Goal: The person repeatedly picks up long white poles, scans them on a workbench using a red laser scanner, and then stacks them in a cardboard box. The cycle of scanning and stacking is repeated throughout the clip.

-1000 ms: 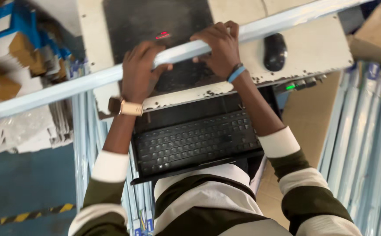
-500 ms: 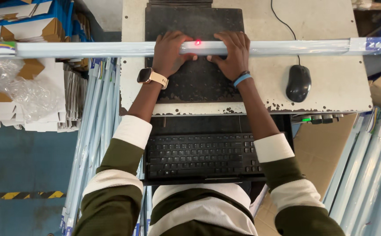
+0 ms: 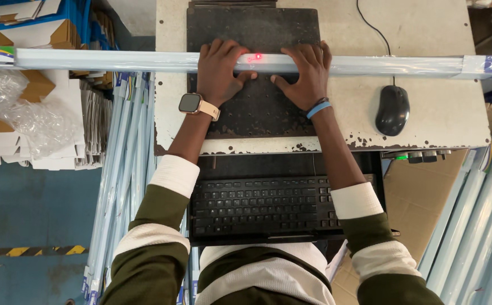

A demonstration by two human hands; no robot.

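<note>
At the far left, flat cardboard boxes (image 3: 37,34) and crumpled clear plastic (image 3: 25,116) lie beside a stack of long pale tubes (image 3: 119,169) that runs down toward the blue floor (image 3: 31,209). One long tube (image 3: 116,60) in a clear sleeve lies crosswise over the table (image 3: 427,113), reaching well past both of its edges. The left hand (image 3: 218,70), with a watch (image 3: 192,103) on its wrist, rests on top of the tube, fingers laid flat over it and thumb tucked under its near side; its grip is a loose clasp on the tube. A red light dot (image 3: 258,56) glows on the tube between the hands. The right hand (image 3: 305,73), with a blue band (image 3: 318,109) at the wrist, clasps the tube the same way, thumb stretched toward the left hand. Under both hands lies a dark perforated plate (image 3: 257,110). Nearer the person sits a black keyboard (image 3: 263,206). To the right, a black mouse (image 3: 393,110) rests on the table, just below the tube. More pale tubes (image 3: 477,226) lean at the far right.
</note>
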